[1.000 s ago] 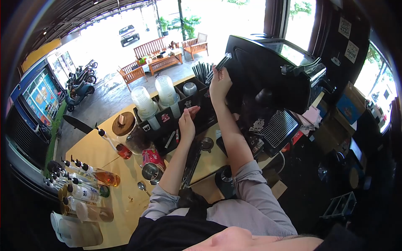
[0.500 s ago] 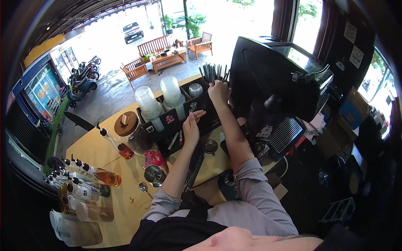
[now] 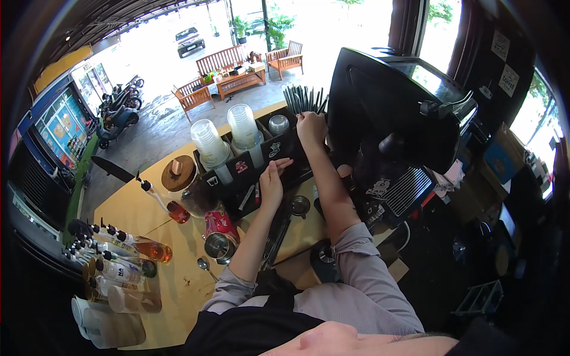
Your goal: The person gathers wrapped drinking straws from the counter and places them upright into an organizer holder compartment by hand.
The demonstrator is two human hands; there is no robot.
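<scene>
At the right end of the black caddy [image 3: 290, 144], has the right hand [image 3: 312, 127] against the near side of the standing black straws [image 3: 304, 98], just below their tops, with fingers curled in; cannot tell about a grip on any. Before the caddy's front wall, holds the left hand [image 3: 272, 181] with fingers outstretched and nothing grasped, below and left of the straws. Toward the caddy's left end, has two stacks of clear cups [image 3: 208, 142]; beyond it, a wood-lidded jar [image 3: 180, 173].
</scene>
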